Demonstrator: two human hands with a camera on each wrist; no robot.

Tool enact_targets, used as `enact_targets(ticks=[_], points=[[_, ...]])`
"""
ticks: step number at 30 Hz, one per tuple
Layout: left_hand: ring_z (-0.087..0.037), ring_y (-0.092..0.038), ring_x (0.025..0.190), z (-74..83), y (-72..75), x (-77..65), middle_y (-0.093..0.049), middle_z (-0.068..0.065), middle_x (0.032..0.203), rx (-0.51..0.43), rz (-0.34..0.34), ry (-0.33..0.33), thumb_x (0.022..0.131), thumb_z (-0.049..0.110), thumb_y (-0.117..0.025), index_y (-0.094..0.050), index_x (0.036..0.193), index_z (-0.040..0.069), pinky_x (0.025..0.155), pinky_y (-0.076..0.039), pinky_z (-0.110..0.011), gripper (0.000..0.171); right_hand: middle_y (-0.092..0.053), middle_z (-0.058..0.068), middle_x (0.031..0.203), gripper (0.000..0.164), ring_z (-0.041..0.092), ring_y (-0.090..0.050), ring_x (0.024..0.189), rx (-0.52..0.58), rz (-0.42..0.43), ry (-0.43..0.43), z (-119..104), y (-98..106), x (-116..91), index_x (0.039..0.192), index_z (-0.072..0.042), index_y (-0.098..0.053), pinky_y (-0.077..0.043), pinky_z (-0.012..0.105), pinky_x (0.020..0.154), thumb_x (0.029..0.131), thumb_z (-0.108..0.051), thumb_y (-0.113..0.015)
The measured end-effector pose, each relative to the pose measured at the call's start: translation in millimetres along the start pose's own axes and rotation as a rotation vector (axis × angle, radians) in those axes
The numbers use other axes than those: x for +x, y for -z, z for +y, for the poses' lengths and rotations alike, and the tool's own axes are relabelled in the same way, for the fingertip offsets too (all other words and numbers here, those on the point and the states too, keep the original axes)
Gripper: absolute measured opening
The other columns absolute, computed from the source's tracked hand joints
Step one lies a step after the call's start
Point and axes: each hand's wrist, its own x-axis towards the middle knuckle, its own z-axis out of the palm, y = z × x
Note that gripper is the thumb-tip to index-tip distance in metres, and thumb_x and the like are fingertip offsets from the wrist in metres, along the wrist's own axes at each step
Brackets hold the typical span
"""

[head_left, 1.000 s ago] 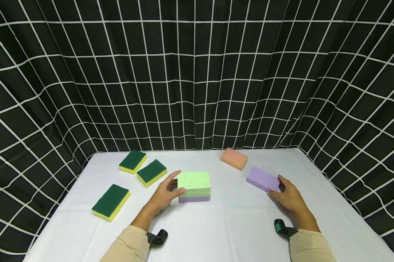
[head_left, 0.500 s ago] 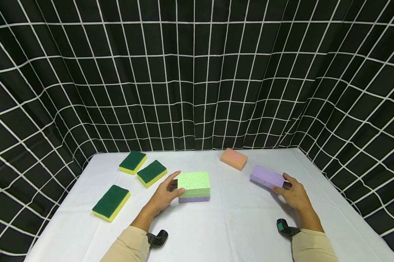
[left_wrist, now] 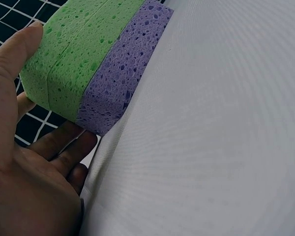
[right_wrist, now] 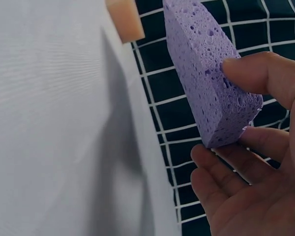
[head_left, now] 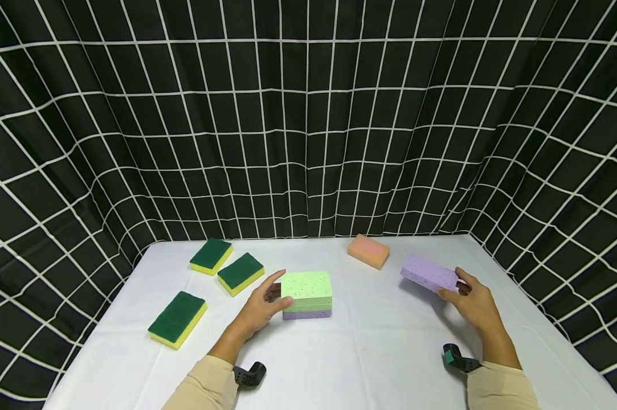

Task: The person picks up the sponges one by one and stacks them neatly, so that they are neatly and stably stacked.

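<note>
In the head view, a stack of two light green sponges [head_left: 306, 287] on a purple sponge [head_left: 308, 314] stands mid-table. My left hand [head_left: 259, 307] holds the stack's left end, its thumb at the front corner and a finger behind. The left wrist view has the thumb against the green sponges [left_wrist: 83, 54] and the lower fingers beside the bottom purple sponge [left_wrist: 128, 64]. My right hand [head_left: 474, 299] grips another purple sponge [head_left: 428, 273] by its near right end, raised over the table with a shadow below. The right wrist view shows its thumb on one face and fingers underneath.
An orange sponge [head_left: 368, 251] lies toward the back edge, left of the raised purple one. On the left are three green-and-yellow scrub sponges, the nearest scrub sponge [head_left: 177, 319] toward the front. A black grid curtain [head_left: 308, 125] surrounds the white table [head_left: 364, 364].
My right hand has lifted the purple sponge off the table and carried it slightly to the right. The left hand stays at the stack.
</note>
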Motion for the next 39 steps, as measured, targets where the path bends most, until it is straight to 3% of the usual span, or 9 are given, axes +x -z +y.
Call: enact_targets(ticks=[2, 6, 9, 17, 24, 32, 39], points=[[-0.036, -0.050, 0.118, -1.1, 1.4, 1.1, -0.056, -0.018, 0.124, -0.003, -0.011, 0.006, 0.089, 0.013, -0.070, -0.036, 0.149, 0.010, 0.102, -0.033, -0.055, 0.069, -0.038, 0.038, 0.138, 0.087, 0.051, -0.039, 0.125, 0.000, 0.016, 0.016, -3, 2, 0, 0.150, 0.005, -0.021, -0.039, 0.053, 0.097, 0.089, -0.031, -0.071], [-0.036, -0.049, 0.119, -17.7, 1.5, 6.5, -0.056, -0.018, 0.125, -0.008, 0.003, 0.006, 0.090, 0.013, -0.070, -0.034, 0.150, 0.011, 0.103, -0.033, -0.055, 0.070, -0.043, 0.037, 0.134, 0.083, 0.048, -0.045, 0.121, 0.004, 0.053, 0.076, -10, 7, -2, 0.149, 0.006, -0.026, -0.043, 0.019, 0.088, 0.088, -0.026, -0.073], [-0.035, -0.049, 0.120, -29.5, 1.8, 10.1, -0.056, -0.016, 0.126, -0.007, 0.018, 0.007, 0.090, 0.015, -0.070, -0.035, 0.150, 0.014, 0.103, -0.033, -0.054, 0.070, -0.045, 0.036, 0.133, 0.082, 0.046, -0.047, 0.120, 0.019, 0.077, 0.118, -18, 11, -3, 0.148, 0.006, -0.028, -0.037, 0.004, 0.078, 0.087, -0.023, -0.074], [-0.030, -0.050, 0.120, -32.6, 3.5, 10.4, -0.057, -0.012, 0.125, 0.005, 0.028, -0.002, 0.088, 0.023, -0.073, -0.038, 0.148, 0.023, 0.105, -0.032, -0.052, 0.070, -0.040, 0.032, 0.139, 0.080, 0.048, -0.043, 0.122, 0.036, 0.105, 0.169, -41, 19, -9, 0.149, 0.004, -0.028, -0.038, 0.007, 0.088, 0.088, -0.021, -0.073], [-0.030, -0.050, 0.120, -32.9, 2.6, 11.7, -0.056, -0.013, 0.126, 0.012, 0.024, -0.002, 0.088, 0.025, -0.073, -0.036, 0.150, 0.016, 0.104, -0.033, -0.052, 0.073, -0.039, 0.031, 0.141, 0.081, 0.050, -0.042, 0.123, 0.051, 0.114, 0.209, -58, 24, -16, 0.150, 0.001, -0.029, -0.038, 0.006, 0.086, 0.087, -0.021, -0.074], [-0.031, -0.050, 0.121, -31.7, 1.5, 12.5, -0.055, -0.014, 0.128, 0.027, 0.029, 0.021, 0.088, 0.024, -0.073, -0.037, 0.149, 0.021, 0.102, -0.035, -0.052, 0.071, -0.040, 0.026, 0.141, 0.081, 0.046, -0.043, 0.123, 0.063, 0.134, 0.225, -74, 23, -24, 0.150, -0.001, -0.030, -0.038, 0.005, 0.085, 0.086, -0.022, -0.075], [-0.035, -0.049, 0.121, -12.2, 2.1, 4.5, -0.054, -0.017, 0.129, 0.036, -0.007, 0.034, 0.090, 0.022, -0.071, -0.032, 0.151, 0.012, 0.102, -0.036, -0.052, 0.073, -0.041, 0.023, 0.141, 0.080, 0.045, -0.044, 0.123, 0.065, 0.132, 0.266, -85, 21, -30, 0.150, -0.003, -0.032, -0.038, 0.005, 0.086, 0.086, -0.020, -0.076]])
